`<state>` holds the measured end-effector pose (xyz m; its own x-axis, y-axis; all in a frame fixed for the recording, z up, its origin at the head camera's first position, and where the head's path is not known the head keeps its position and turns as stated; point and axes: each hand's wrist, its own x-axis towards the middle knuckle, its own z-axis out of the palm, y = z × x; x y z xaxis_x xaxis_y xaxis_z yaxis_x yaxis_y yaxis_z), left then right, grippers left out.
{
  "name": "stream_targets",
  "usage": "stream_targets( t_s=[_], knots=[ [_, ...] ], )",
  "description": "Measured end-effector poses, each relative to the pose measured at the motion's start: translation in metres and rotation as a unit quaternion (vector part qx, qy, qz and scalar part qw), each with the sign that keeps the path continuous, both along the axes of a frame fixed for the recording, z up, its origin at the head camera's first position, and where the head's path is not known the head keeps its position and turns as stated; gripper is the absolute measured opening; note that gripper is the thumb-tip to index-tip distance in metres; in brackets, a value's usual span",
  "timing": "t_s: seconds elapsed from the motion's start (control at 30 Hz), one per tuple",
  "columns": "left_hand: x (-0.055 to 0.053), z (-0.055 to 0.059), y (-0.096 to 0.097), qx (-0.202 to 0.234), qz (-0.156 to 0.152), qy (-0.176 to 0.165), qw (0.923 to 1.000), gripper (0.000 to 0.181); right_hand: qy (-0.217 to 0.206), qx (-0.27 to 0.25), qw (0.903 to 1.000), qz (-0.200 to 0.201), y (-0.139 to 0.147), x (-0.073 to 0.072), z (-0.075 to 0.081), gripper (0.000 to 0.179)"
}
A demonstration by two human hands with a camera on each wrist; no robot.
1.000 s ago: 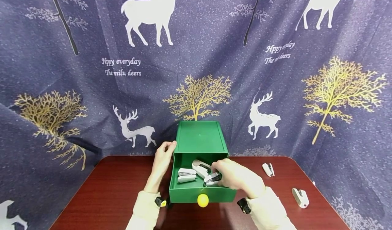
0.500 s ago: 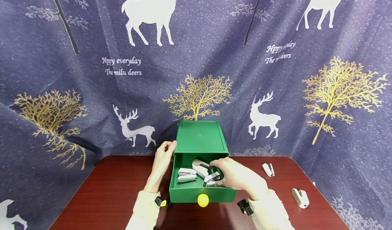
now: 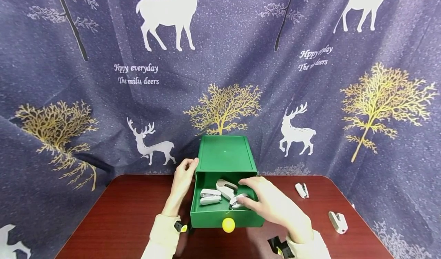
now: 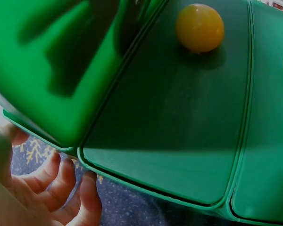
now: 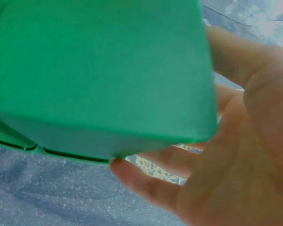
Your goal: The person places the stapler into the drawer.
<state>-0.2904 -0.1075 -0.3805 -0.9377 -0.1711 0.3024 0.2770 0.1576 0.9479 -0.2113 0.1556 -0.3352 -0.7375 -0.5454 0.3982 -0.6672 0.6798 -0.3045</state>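
A green drawer cabinet [image 3: 225, 153] stands on the table with its top drawer [image 3: 210, 220] pulled out, a yellow ball knob on the front. Three white staplers lie in the drawer: one at left [image 3: 210, 200], one in the middle [image 3: 225, 189], one at right [image 3: 237, 201]. My left hand [image 3: 182, 180] touches the cabinet's left side near the top front corner, fingers loosely bent. Over the drawer's right wall spreads my right hand [image 3: 273, 203], thumb and fingers apart with nothing between them. Its thumb tip overlaps the right stapler; whether they touch, I cannot tell.
Two more white staplers lie on the red-brown table [image 3: 138, 213] at right, one farther back [image 3: 302, 190] and one nearer [image 3: 338, 222]. A lower drawer front [image 4: 165, 103] with a yellow knob [image 4: 199, 28] is closed. Behind hangs a deer-patterned curtain [image 3: 220, 59].
My right hand has let go of the right stapler, which stays in the drawer. Its fingers have spread and the hand has drawn slightly to the right. The left hand has not moved.
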Motion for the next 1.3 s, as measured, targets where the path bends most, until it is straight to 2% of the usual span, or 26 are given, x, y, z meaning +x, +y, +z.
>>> stream_targets(
  t_s=[0.2,0.37,0.47,0.6,0.67,0.73,0.9,0.97,1.03,1.17,1.3],
  knots=[
    [-0.001,0.0,0.0,-0.003,-0.001,0.0,1.0,0.025,0.081,-0.043,0.9955,-0.025,-0.004,0.016,-0.004,0.028],
    [-0.02,-0.019,-0.005,0.008,-0.002,-0.006,1.0,0.028,0.142,-0.086,0.9851,-0.045,-0.003,0.028,-0.01,0.028],
    [-0.03,-0.031,-0.008,0.016,-0.001,-0.007,0.9998,0.031,0.173,-0.118,0.9772,-0.035,-0.001,0.034,-0.013,0.027],
    [-0.033,-0.035,-0.008,0.015,0.001,0.003,0.9999,0.034,0.195,-0.141,0.9706,-0.012,0.001,0.043,-0.018,0.016],
    [-0.033,-0.035,-0.008,0.013,0.003,0.007,0.9999,0.034,0.208,-0.153,0.9662,0.001,0.0,0.046,-0.021,0.019],
    [-0.033,-0.035,-0.008,0.011,0.004,0.009,0.9999,0.035,0.23,-0.172,0.9577,0.02,-0.002,0.049,-0.024,0.026],
    [-0.033,-0.035,-0.008,0.005,0.008,0.01,0.9999,0.035,0.31,-0.229,0.9211,0.054,-0.012,0.051,-0.034,0.024],
    [-0.033,-0.035,-0.009,0.003,0.008,0.008,0.9999,0.035,0.316,-0.244,0.915,0.058,-0.016,0.052,-0.039,0.023],
    [-0.033,-0.035,-0.009,0.004,0.007,0.007,0.9999,0.035,0.309,-0.244,0.9171,0.065,-0.018,0.053,-0.044,0.024],
    [-0.032,-0.034,-0.009,0.003,0.005,0.006,1.0,0.037,0.273,-0.205,0.9374,0.07,-0.023,0.055,-0.055,0.025],
    [-0.032,-0.034,-0.008,0.005,0.009,0.005,0.9999,0.037,0.24,-0.174,0.9529,0.065,-0.028,0.056,-0.064,0.025]
  ],
)
